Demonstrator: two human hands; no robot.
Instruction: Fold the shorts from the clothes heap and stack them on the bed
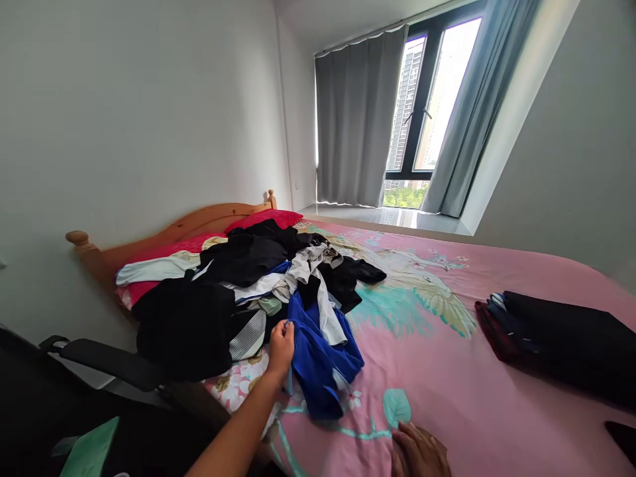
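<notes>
My left hand (281, 341) is closed in a pinch on the edge of a blue garment (320, 358), which spreads over the near side of a mixed heap of clothes. A white sleeve-like piece of cloth (330, 311) lies across the blue fabric. Just left of the hand is a striped black-and-white cloth (249, 333), beside a large black garment (186, 328). At the bottom edge my right hand (420, 450) rests on the pink bedspread (447, 377), its fingers extended and nothing seen in them; part of it is cut off by the frame.
Folded dark clothes (561, 338) are stacked on the bed at right, near a black flat object (621, 434). A wooden headboard (183, 222) and red pillows (268, 215) stand behind the heap. At left is a chair armrest (106, 361); grey curtains (358, 119) flank the window.
</notes>
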